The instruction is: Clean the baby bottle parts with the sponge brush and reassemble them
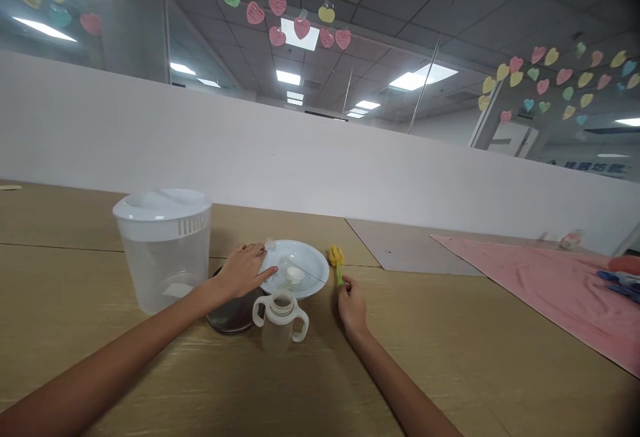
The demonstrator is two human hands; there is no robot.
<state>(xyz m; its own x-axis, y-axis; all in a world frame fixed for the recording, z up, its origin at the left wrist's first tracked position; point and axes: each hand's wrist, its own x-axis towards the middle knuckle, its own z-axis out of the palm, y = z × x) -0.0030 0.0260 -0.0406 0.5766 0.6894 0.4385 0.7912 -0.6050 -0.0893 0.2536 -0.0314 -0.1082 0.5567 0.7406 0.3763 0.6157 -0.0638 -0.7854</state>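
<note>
My right hand [352,303] is closed round the green handle of a bottle brush [337,256] with a yellow sponge head, held upright just right of a white dish [320,280]. My left hand [246,269] reaches over the dish's left rim, thumb spread away from the fingers. A small clear piece [271,245] lies by its fingertips; whether they touch it I cannot tell. Inside the dish are a white round part [295,275] and some clear pieces. In front stands an uncapped clear bottle [277,333] with two white handles.
A clear plastic bucket [165,263] with a white lid stands at the left. Beneath my left forearm lies a dark round flat object [235,315]. A pink cloth [545,290] covers the table's right side, with blue-handled things [620,283] on it. A low white wall [300,163] runs behind.
</note>
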